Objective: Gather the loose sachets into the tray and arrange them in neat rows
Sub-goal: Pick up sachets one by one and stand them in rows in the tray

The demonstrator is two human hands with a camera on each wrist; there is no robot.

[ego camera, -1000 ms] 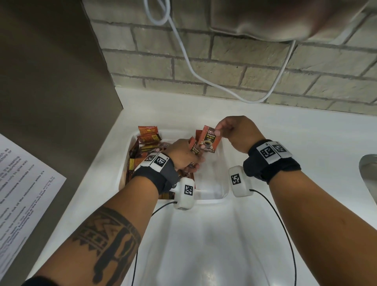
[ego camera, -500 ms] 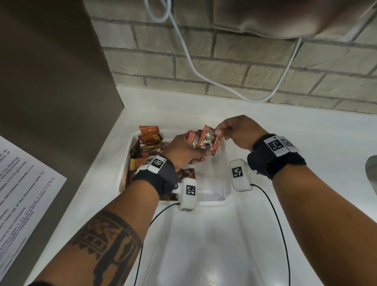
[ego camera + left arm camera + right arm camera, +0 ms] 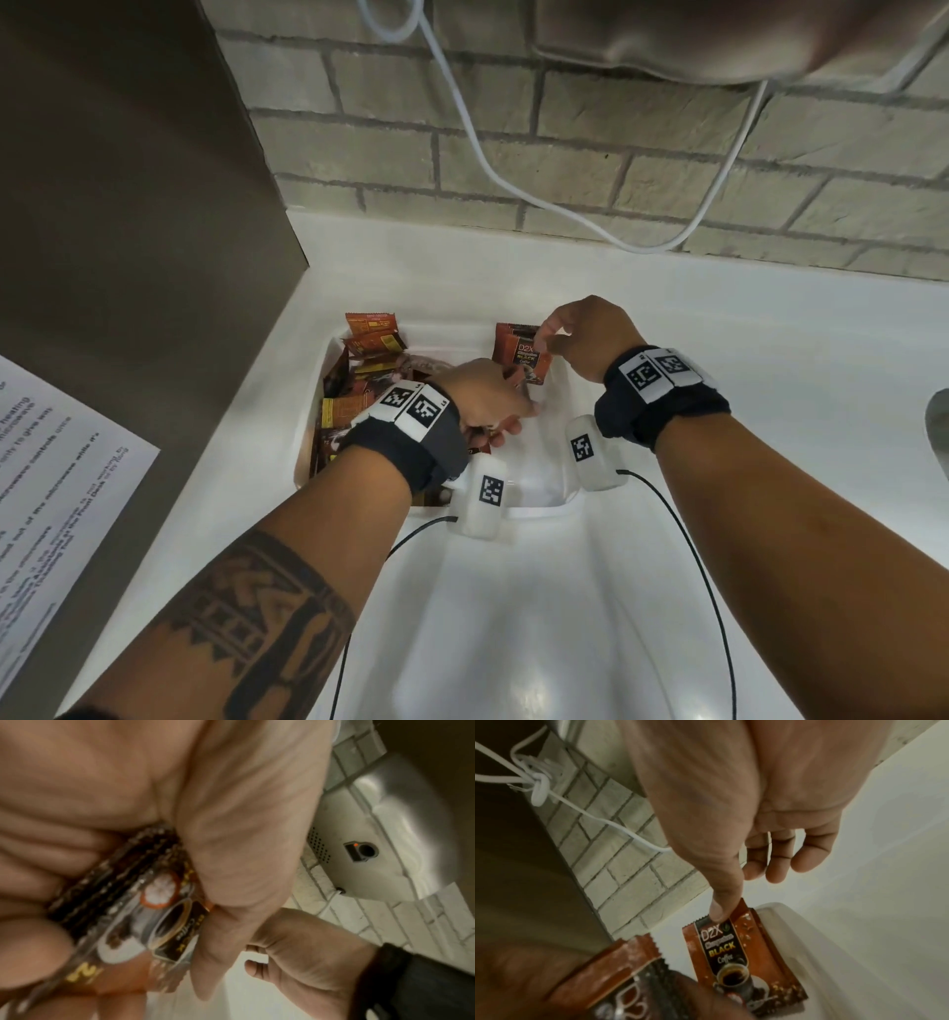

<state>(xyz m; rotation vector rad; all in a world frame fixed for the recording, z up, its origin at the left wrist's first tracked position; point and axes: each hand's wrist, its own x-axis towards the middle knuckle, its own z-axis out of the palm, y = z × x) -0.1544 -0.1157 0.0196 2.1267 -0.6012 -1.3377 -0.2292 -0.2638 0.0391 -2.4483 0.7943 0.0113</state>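
Both hands are over the tray (image 3: 534,509) on the white counter (image 3: 770,360), close together at its far right part. The right hand (image 3: 585,334) pinches the top edge of one sachet (image 3: 529,354) between thumb and forefinger, the other fingers loosely curled clear of it; the pack reads "D2X Black Coffee" and hangs upright just inside the far right corner, its lower end down by the left hand. The left hand (image 3: 482,395) is clamped on a stack (image 3: 133,902) of several sachets, fingers and thumb wrapped round it, edges fanned against the palm. That stack sits just left of the single sachet, near it; whether they touch I cannot tell. On the tray's left side lies a loose pile (image 3: 359,375) of orange and brown sachets, some tilted against the wall, one poking above the far rim. A white cable (image 3: 482,169) droops across the brick wall (image 3: 565,154) behind, and a printed sheet (image 3: 46,493) hangs on the brown panel (image 3: 128,180) at left.
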